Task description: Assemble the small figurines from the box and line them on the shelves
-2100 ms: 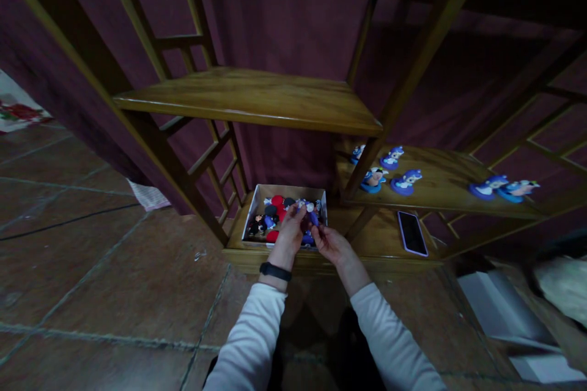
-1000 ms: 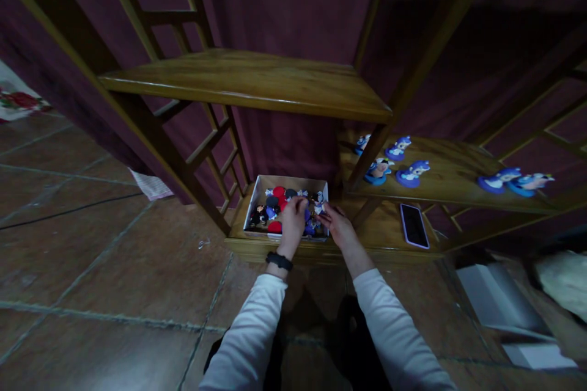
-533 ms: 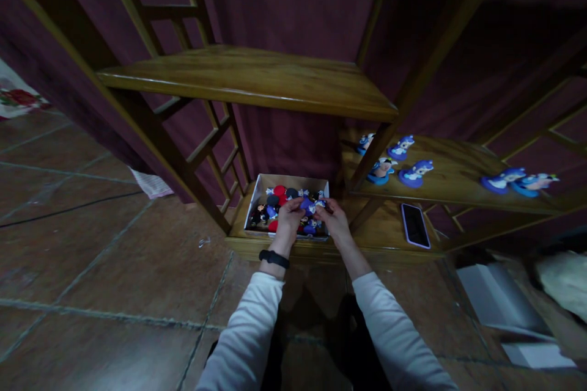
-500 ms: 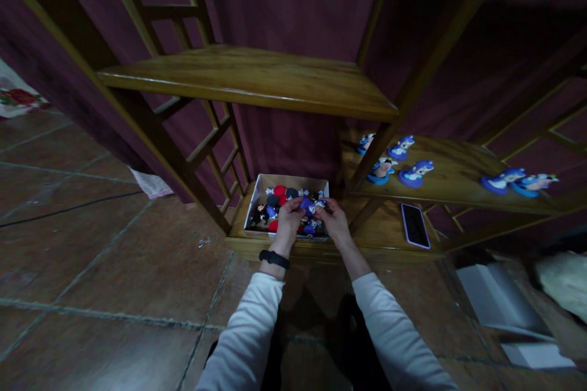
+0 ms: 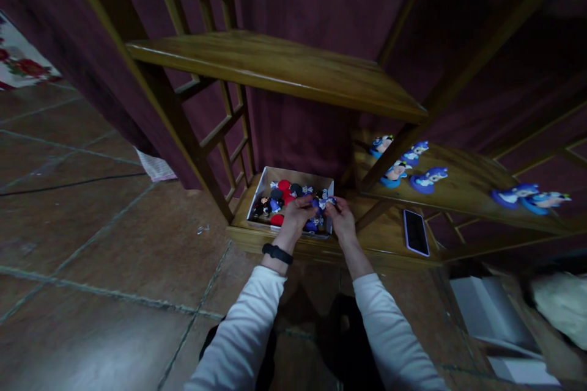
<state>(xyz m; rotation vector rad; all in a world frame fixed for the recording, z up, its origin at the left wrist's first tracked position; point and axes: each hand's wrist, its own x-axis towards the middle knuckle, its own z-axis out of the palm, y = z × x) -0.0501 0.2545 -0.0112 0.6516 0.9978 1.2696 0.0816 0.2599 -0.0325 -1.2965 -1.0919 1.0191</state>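
On the low wood shelf just below the middle of the frame sits a box of toys, and over it the left hand and right hand pinch one purple toy in their fingers, likely from both sides so it won't wobble.

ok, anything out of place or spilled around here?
A small pale scrap lies loose on the floor tiles, left of the box; too small to identify, but it looks like litter. The phone on the low shelf also seems odd near figurines. No spill visible.
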